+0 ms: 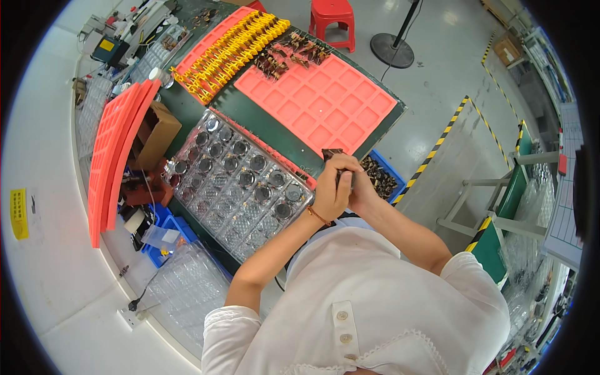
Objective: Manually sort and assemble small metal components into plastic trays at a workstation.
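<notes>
Both my hands are brought together just past the near corner of a clear plastic tray. My left hand [332, 186], with a beaded bracelet at its wrist, is closed with its thumb up on a small dark brown piece [331, 152]. My right hand [361, 190] is pressed against it from the other side, its fingers curled and partly hidden. Part of the dark piece sticks out above the fingers; its exact kind cannot be made out. The clear tray [240, 203] has rows of round pockets, many with dark round items in them.
Beyond lies a pink gridded tray [322, 103] with brown pieces [272, 65] at its far end. Yellow clips [231, 53] fill another pink tray. A blue bin [398, 181] of brown pieces stands beside my right hand. Pink trays [115, 156] lean at left by a cardboard box [156, 134].
</notes>
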A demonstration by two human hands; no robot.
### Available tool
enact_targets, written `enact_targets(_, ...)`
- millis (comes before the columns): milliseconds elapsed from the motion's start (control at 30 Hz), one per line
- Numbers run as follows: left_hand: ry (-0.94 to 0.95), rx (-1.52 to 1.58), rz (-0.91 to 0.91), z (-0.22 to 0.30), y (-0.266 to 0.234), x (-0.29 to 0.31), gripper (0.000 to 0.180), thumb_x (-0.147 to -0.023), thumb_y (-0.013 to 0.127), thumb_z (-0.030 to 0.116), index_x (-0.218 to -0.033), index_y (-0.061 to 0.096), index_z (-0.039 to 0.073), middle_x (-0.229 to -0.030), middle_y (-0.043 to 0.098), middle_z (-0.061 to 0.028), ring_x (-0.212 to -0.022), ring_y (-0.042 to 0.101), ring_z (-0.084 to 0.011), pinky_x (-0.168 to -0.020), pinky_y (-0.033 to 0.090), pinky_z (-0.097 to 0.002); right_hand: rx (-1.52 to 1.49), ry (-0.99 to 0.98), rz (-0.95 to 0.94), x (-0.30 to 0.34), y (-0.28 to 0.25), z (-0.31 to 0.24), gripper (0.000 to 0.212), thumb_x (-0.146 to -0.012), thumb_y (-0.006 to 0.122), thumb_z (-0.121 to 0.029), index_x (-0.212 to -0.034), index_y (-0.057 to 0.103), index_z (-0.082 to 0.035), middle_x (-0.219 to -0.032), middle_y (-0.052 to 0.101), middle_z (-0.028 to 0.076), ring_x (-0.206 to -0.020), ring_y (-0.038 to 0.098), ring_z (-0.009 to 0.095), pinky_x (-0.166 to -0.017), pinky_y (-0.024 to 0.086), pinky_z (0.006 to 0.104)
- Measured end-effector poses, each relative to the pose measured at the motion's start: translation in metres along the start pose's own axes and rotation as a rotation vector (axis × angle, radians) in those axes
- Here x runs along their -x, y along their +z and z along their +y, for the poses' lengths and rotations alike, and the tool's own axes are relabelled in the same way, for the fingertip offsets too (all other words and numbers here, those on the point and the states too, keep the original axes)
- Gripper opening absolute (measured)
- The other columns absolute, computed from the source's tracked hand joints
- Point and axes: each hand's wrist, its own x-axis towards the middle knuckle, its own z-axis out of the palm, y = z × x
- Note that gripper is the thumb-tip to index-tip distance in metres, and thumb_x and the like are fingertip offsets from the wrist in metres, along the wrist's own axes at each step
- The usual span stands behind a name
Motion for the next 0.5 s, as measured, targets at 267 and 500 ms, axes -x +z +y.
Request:
enact_targets(267,-0.640,0.917,0.323,0.018,-0.073,-0.025,0.028,-0.093,0.036,0.026,-0.104,0.050,0.003,-0.106,0.053,-0.0126,-0.098,0.052,-0.0261,-0.080,0.045,-0.0377,0.246,-0.200,0.318,-0.023,-0.085,0.016,0.042,-0.076,0.058,-0.045,-0.084,0.045,-0.006,-0.063,0.048,0.003,-0.052,0.049,0.013,-0.045,0.043,0.0299)
enact_targets(500,-0.802,0.929,0.403,0.034,-0.198,0.002,0.045,-0.075,0.040,-0.009,-0.120,0.035,-0.008,-0.130,0.035,-0.0233,-0.123,0.031,-0.0368,-0.103,0.029,-0.0455,-0.189,0.149,0.436,-0.030,-0.175,-0.014,0.067,-0.074,0.063,-0.040,-0.119,0.037,0.001,-0.121,0.042,0.017,-0.110,0.042,0.039,-0.088,0.039,0.0540)
